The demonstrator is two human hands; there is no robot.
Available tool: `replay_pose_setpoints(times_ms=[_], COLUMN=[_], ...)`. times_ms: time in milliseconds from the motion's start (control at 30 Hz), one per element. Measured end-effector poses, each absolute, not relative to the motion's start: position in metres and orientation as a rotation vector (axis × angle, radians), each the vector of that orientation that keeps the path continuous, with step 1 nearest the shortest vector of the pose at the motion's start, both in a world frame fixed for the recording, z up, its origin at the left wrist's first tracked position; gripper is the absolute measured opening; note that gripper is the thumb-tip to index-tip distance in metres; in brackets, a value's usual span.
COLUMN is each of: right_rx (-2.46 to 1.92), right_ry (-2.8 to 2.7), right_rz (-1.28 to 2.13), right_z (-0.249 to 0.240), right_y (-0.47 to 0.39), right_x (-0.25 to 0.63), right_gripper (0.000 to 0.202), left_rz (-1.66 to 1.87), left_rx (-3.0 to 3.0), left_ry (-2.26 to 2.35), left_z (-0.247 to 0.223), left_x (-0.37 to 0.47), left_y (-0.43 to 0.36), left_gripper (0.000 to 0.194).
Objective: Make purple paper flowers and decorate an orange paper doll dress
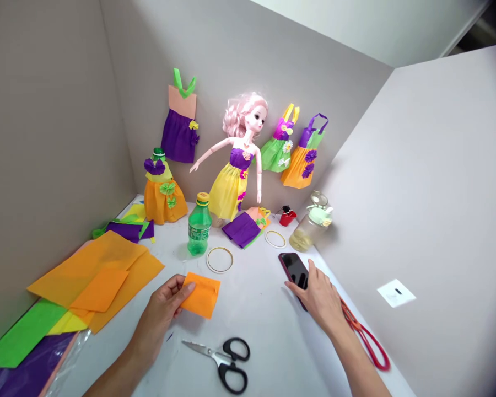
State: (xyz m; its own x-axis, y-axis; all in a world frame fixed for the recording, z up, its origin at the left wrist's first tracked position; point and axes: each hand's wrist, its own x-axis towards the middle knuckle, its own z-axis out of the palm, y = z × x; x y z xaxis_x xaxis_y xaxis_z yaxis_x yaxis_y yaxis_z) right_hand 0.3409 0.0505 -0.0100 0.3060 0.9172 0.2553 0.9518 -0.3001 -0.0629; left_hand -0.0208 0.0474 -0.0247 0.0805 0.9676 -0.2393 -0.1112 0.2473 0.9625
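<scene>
Between its thumb and fingers, my left hand (174,298) pinches a small orange square of fabric (202,296) above the table's middle. My right hand (317,293) rests over the lower part of a dark phone with a reddish case (293,269); its thumb and fingers lie on either side of the phone. Black-handled scissors (224,355) lie on the table below the orange square, blades pointing left. Partly under my right forearm are red-handled scissors (370,342). A tape ring (220,260) lies beyond the orange square.
Coloured fabric sheets (99,275) cover the left side. Toward the back stand a green bottle (199,226), a doll in a yellow skirt (227,193), a dressed bottle (163,193) and a clear water bottle (306,231). Small dresses (181,132) hang on the wall.
</scene>
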Motion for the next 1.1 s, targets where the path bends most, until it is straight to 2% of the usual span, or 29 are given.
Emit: replay_pose_setpoints(times_ms=[200,733,933,1100], right_rx=[-2.53,-2.356,-2.11,-2.067], right_ry=[-1.712,-1.711,-1.586,-1.608], right_rz=[-0.126,-0.224,-0.205,-0.172], right_z=[-0.019,-0.033,-0.023,-0.016], right_y=[0.055,0.056,0.043,0.04], right_x=[0.353,0.37,0.386,0.383], right_gripper=[0.079,0.075,0.05,0.042], left_rz=[0.986,1.004,0.932,0.926], left_rx=[0.936,0.85,0.859,0.849], left_ry=[1.26,1.394,1.376,1.37], left_z=[-0.028,-0.028,-0.043,-0.048], left_x=[-0.018,-0.009,-0.018,-0.019], left_y=[0.046,0.046,0.047,0.048], left_gripper=[0.037,0.041,0.04,0.041])
